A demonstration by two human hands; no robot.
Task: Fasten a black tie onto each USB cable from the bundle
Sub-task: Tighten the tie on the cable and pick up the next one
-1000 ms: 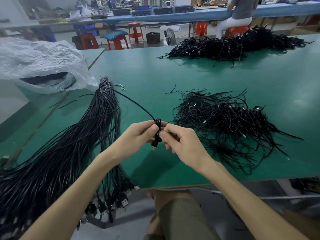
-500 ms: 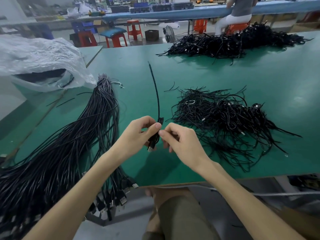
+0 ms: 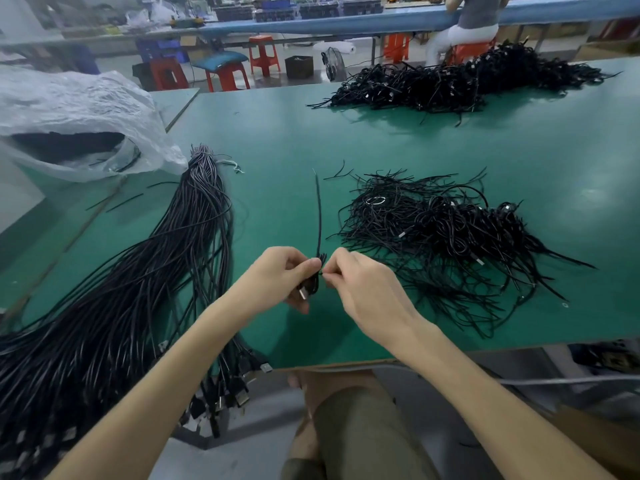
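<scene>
My left hand [image 3: 280, 273] pinches a folded black USB cable [image 3: 311, 285] just above the green table, its silver plug pointing down by my palm. My right hand [image 3: 363, 289] grips a thin black tie [image 3: 318, 216] at the cable, and the tie's free end sticks straight up and away from me. A long bundle of black USB cables [image 3: 138, 289] lies on the left, its plugs hanging over the front edge. A loose heap of black ties and cables [image 3: 443, 233] is spread to the right of my hands.
A crumpled clear plastic bag [image 3: 79, 123] sits at the far left. A second black pile of cables [image 3: 450, 81] lies at the table's far side. The green table [image 3: 277, 133] ends just below my wrists. Beyond it are stools and a seated person.
The tie's free end swung from pointing left to standing upright, and now shows shorter above my fingers. Both hands stay together at the cable.
</scene>
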